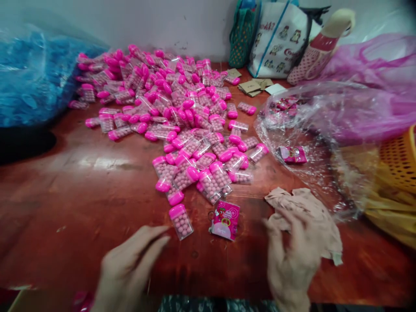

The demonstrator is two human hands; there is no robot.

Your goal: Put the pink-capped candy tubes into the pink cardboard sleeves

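My left hand (130, 264) is at the front edge of the table, fingers stretched and slightly apart, with nothing between them. Just beyond its fingertips lies a small clear candy box (182, 223) with a bright pink cap and pink balls inside. To the right of that box a pink printed packet (225, 220) lies flat on the wood. My right hand (290, 255), blurred by motion, hovers over or touches the near side of a crumpled beige cloth (308, 216); its fingers are spread. A large heap of similar candy boxes (172, 99) spreads behind.
A clear plastic bag (325, 173) with pink packets (293, 154) lies open on the right. An orange basket (399, 160) stands beyond it. At left is a bag of blue pieces (35, 82). Cardboard pieces (251, 87), a tote bag (279, 39) and a bottle (325, 43) are at the back.
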